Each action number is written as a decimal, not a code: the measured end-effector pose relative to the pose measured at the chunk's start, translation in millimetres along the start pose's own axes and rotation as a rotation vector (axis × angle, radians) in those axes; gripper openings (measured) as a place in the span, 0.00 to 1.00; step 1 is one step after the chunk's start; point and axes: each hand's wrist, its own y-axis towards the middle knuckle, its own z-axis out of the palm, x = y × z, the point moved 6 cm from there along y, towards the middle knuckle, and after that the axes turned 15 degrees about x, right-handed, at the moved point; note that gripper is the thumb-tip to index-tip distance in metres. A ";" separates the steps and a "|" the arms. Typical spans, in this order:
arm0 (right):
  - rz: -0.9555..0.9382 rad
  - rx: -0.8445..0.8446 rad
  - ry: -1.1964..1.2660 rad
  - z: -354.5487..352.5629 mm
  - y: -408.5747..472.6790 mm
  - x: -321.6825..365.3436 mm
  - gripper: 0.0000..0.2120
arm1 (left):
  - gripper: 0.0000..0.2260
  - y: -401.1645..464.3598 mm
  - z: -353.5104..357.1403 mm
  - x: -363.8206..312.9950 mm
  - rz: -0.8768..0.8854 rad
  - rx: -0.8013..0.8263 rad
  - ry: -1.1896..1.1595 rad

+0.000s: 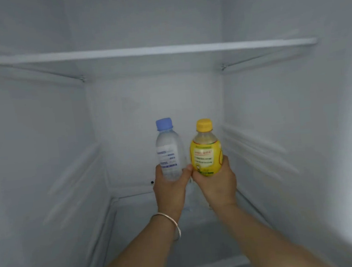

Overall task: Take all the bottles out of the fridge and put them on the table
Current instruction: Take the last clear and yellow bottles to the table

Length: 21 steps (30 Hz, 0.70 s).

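Both of my arms reach into the white fridge. My left hand, with a silver bangle on its wrist, grips the lower part of a clear water bottle that has a blue cap and a white label. My right hand grips the base of a yellow drink bottle with a yellow cap. Both bottles stand upright, side by side and almost touching, lifted above the lower shelf.
A glass shelf spans the fridge above the bottles. Ribbed side walls close in left and right, and the back wall lies just behind the bottles. No other bottle shows on the lower shelf.
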 end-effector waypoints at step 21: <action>0.328 -0.272 -0.112 -232.2 -510.5 47.5 0.23 | 0.25 -484.7 47.4 -95.0 -0.148 0.717 -0.308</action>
